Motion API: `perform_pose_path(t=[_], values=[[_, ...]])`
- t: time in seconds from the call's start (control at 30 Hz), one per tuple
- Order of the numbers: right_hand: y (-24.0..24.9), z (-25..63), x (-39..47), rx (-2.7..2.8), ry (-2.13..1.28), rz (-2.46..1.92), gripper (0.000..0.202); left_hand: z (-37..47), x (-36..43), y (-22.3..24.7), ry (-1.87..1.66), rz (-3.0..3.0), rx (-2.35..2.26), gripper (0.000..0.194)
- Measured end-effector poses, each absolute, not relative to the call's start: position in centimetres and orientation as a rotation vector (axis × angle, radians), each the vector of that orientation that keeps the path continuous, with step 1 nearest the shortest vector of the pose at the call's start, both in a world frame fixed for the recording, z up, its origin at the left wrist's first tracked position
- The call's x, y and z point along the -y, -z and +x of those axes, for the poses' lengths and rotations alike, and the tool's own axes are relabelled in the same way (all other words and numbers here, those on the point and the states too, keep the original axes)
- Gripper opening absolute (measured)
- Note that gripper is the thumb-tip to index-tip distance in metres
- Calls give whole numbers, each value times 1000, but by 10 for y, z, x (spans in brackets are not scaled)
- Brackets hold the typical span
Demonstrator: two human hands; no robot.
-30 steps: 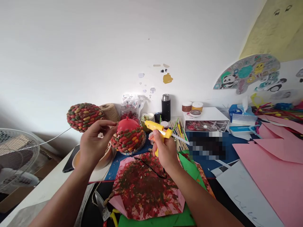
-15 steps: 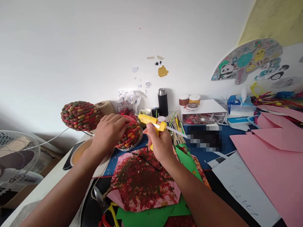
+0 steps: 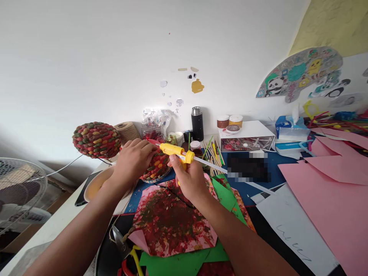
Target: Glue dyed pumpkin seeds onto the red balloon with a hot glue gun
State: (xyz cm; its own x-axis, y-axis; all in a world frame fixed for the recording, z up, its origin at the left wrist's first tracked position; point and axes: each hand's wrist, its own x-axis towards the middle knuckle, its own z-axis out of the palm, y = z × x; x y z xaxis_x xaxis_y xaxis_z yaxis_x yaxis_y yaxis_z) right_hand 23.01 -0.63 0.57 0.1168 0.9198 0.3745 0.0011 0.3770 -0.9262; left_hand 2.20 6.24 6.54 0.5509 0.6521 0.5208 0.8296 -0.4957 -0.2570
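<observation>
My right hand (image 3: 192,178) grips a yellow hot glue gun (image 3: 172,150), with a long white glue stick (image 3: 211,164) sticking out of its back. The gun's nozzle points left, close to the pink-red top of a rounded form (image 3: 159,165) covered in red, orange and green nubs. My left hand (image 3: 134,160) lies over that form's upper left side, its fingers bent and pressed on it; the fingertips are partly hidden. Under the form is a patterned round base. Another nubby ball (image 3: 96,140) stands to the left.
Paint-stained paper (image 3: 175,218) lies in front, above green sheets and scissors (image 3: 122,241). Behind stand a twine spool (image 3: 128,131), a black flask (image 3: 197,124), wooden sticks (image 3: 214,159) and a white box (image 3: 248,134). Pink paper (image 3: 324,207) spreads right; a fan (image 3: 21,191) stands left.
My right hand has brought the glue gun left and slightly down, its nozzle now nearer the top of the rounded form. My left hand stays on the form.
</observation>
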Motion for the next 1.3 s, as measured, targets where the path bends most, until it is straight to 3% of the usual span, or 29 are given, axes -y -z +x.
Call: perform_pose_path(t=[0.93,1.3], values=[[-4,226,11,1371,-899,-1035,59,19,-56,-64,273,-2229,1112,31],[-3,225,12,1396,-861,-1038,57,17,-60,-61,385,-2293,1191,35]])
